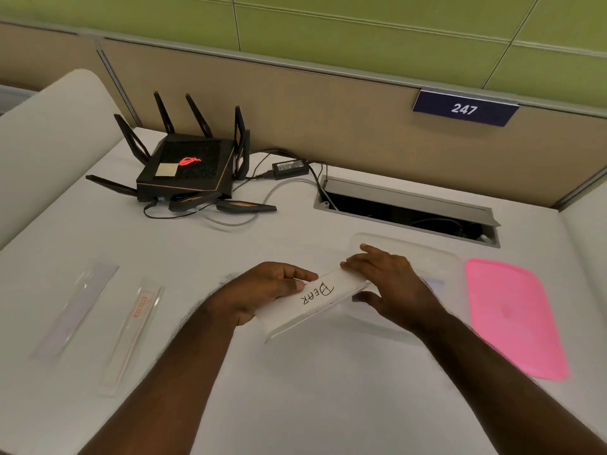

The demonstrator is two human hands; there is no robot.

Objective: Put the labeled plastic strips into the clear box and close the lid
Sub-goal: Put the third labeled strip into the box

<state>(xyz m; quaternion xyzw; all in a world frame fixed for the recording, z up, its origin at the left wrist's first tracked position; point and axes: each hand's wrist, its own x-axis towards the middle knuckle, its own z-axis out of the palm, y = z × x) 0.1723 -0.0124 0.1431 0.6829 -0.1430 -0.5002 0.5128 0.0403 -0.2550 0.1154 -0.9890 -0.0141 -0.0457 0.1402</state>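
Table (295, 372): smooth, matt white surface, no visible grain. Strip marked "BEAR" (315, 298): clear plastic over a white paper-like insert with black marker lettering; edge catches light, slightly glossy. Two further strips, one pale (74, 310) and one with a red label (131, 333): transparent plastic, faint sheen. Box (437, 261): clear, near colourless plastic, smooth walls. Lid (515, 318): pink plastic, smooth, satin finish. Router (187, 169): matt black plastic, mesh-textured top, paper note stuck on. Cable hatch (404, 198): brushed grey metal look. Partition (328, 119): tan, cloth-like, matt.
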